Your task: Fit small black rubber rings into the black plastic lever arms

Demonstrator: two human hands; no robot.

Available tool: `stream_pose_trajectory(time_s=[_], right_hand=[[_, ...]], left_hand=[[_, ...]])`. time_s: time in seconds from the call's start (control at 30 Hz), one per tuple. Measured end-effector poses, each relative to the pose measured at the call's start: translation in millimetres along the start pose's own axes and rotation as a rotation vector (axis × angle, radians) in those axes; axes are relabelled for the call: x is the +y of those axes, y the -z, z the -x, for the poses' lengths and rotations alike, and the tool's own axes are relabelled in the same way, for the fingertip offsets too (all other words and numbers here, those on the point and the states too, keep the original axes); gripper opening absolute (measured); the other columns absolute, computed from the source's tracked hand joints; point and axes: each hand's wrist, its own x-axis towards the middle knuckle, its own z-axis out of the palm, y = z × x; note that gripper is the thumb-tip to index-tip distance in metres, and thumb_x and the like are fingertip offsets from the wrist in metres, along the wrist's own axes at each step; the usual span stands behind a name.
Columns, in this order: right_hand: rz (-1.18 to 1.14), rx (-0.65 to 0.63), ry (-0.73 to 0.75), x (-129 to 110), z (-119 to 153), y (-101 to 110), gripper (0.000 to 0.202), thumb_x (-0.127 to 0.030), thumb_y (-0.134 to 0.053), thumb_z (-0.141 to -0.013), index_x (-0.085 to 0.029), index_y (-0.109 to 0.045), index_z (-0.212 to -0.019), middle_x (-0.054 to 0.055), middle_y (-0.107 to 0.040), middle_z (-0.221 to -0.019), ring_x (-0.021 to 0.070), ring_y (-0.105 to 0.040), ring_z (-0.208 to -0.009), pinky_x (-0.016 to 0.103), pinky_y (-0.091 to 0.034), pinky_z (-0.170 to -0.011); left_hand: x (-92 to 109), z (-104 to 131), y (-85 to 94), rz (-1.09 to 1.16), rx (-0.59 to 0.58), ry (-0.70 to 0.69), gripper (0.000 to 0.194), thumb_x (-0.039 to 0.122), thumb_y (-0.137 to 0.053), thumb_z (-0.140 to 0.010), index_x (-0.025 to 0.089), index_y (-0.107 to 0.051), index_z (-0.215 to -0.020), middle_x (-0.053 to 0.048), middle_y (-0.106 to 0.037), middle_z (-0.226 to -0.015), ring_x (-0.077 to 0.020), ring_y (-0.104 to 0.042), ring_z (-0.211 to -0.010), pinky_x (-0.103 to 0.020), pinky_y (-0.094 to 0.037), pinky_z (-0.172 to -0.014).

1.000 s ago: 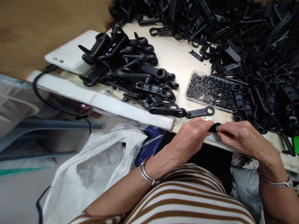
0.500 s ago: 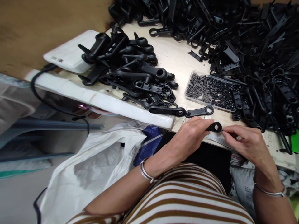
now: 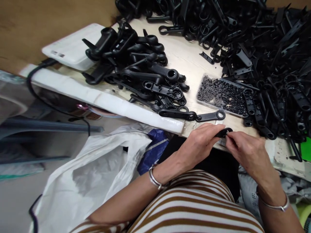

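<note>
Near the table's front edge, my left hand (image 3: 200, 140) is closed around a black plastic arm (image 3: 223, 132) whose ringed end sticks out past the fingers. Pinched fingers of my right hand (image 3: 245, 149) press against that ringed end; whatever sits between them is too small or hidden to make out. Just beyond the hands lie a flat black arm piece with a ring (image 3: 211, 116) and a longer black arm (image 3: 176, 114). A clear shallow box (image 3: 215, 107) holding tiny dark metal and black parts stands behind my right hand.
A pile of black arms (image 3: 145, 71) lies at left, beside a white box-shaped device (image 3: 70, 48) with a black cable (image 3: 30, 85). Larger heaps of black parts (image 3: 262, 42) cover the back and right. White foam (image 3: 109, 102) lines the edge; a white bag (image 3: 85, 187) hangs below.
My right hand has moved left and up to the ringed end of the black arm. That end has turned and appears narrower. The whole view has shifted slightly.
</note>
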Motion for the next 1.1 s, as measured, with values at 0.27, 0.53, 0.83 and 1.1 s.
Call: stream_pose_trajectory(time_s=[0.27, 0.53, 0.83, 1.1], right_hand=[[0.287, -0.207, -0.071, -28, -9, 10, 0.016, -0.012, -0.053, -0.089, -0.017, -0.056, -0.075, 0.003, -0.059, -0.062, 0.0189, -0.058, -0.049, 0.03, -0.028, -0.047], [-0.233, -0.214, -0.221, -6, -10, 14, 0.016, -0.018, -0.05, -0.092, -0.019, -0.062, -0.081, 0.002, -0.067, -0.069, 0.0147, -0.064, -0.059, 0.025, -0.039, -0.059], [-0.165, -0.234, -0.245, -9, -14, 13, 0.023, -0.018, -0.047, -0.092, -0.02, -0.053, -0.07, 0.0, -0.062, -0.06, 0.0136, -0.056, -0.05, 0.027, -0.033, -0.055], [0.008, -0.213, -0.264, -21, -13, 8, 0.024, -0.017, -0.041, -0.094, -0.019, -0.057, -0.075, 0.006, -0.065, -0.062, 0.0192, -0.061, -0.052, 0.03, -0.033, -0.053]], left_hand=[[0, 1, -1.1, 0.014, 0.004, 0.005, 0.03, 0.005, -0.059, -0.087, 0.014, -0.058, -0.116, -0.007, -0.072, -0.104, -0.0158, -0.069, -0.097, -0.03, -0.058, -0.089], [-1, 0, -2.3, 0.011, 0.019, -0.007, 0.028, 0.007, -0.061, -0.087, 0.014, -0.058, -0.114, -0.007, -0.073, -0.104, -0.0157, -0.069, -0.097, -0.029, -0.058, -0.088], [-2, 0, -1.7, 0.029, 0.016, -0.023, 0.025, 0.007, -0.061, -0.087, 0.013, -0.059, -0.112, -0.007, -0.073, -0.104, -0.0151, -0.069, -0.098, -0.027, -0.057, -0.088], [-2, 0, -2.6, 0.028, 0.019, -0.025, 0.028, 0.006, -0.064, -0.085, 0.014, -0.058, -0.112, -0.006, -0.073, -0.101, -0.0156, -0.069, -0.094, -0.028, -0.058, -0.085]])
